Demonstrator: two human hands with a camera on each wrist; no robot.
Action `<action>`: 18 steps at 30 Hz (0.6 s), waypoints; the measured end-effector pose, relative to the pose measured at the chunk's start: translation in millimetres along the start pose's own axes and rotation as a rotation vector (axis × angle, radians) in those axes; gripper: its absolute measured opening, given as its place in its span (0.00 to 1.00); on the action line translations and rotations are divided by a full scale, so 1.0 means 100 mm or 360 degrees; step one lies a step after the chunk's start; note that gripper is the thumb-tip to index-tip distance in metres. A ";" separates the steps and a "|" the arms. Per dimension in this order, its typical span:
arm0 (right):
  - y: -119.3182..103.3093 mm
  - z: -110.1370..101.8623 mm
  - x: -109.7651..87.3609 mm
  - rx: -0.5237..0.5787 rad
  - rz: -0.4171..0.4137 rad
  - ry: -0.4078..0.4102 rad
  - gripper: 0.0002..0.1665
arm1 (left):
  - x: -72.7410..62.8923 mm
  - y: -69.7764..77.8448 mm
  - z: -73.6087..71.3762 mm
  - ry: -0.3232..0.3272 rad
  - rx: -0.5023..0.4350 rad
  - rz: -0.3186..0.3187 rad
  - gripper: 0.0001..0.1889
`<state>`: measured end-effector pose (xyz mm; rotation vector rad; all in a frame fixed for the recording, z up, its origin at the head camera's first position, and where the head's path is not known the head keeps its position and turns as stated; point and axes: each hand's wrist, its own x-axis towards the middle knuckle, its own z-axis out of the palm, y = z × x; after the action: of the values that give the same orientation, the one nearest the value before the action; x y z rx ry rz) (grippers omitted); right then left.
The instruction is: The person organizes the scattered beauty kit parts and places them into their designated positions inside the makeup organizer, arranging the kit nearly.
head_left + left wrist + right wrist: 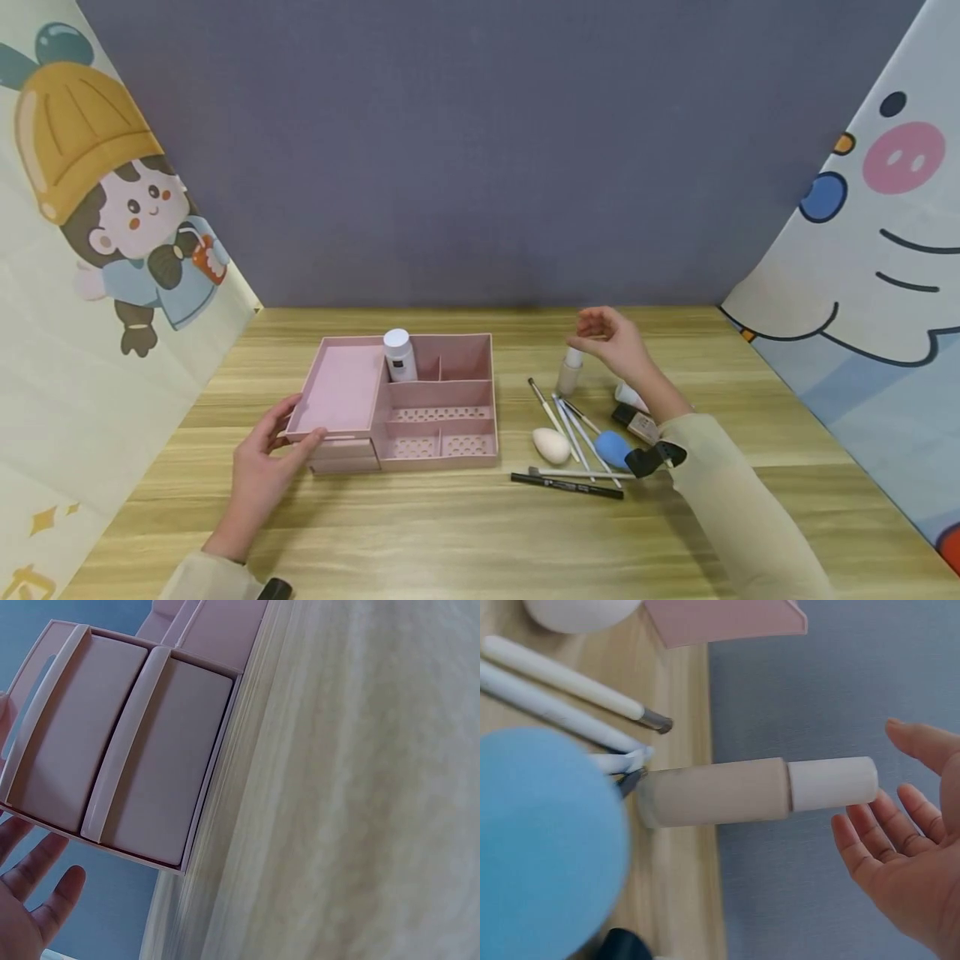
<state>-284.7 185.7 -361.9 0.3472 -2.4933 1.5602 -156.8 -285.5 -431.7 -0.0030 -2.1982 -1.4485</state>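
Note:
A pink makeup organizer stands on the left half of the table. My left hand holds its front left corner, thumb at the front top edge and fingers along the left side. In the left wrist view some of those fingers spread away from the side. A foundation bottle with a white cap stands upright right of the organizer. My right hand is around the cap's height with loosely extended fingers, close to the cap but not gripping it. A white-capped bottle stands in the organizer's back compartment.
Right of the organizer lie several makeup brushes, a white sponge, a blue sponge and a black pen. A dark-capped bottle and a white tube-like item lie beneath the right forearm. A grey wall rises behind the table.

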 end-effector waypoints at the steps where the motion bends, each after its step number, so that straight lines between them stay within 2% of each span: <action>1: 0.02 0.00 -0.01 -0.0004 0.0002 0.0000 0.29 | 0.00 0.00 0.00 0.0000 0.0004 0.0002 0.31; 10: 0.20 0.02 -0.11 -0.0077 0.0059 -0.0002 0.26 | 0.00 0.02 0.01 0.0003 0.0011 0.0017 0.31; 18: 0.26 0.05 -0.15 -0.0065 0.0012 0.0018 0.22 | 0.00 0.01 0.00 -0.0014 0.0033 0.0009 0.31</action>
<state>-277.7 193.7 -390.2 0.3225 -2.5166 1.5073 -156.6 -285.1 -430.6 -0.0083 -2.2183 -1.4255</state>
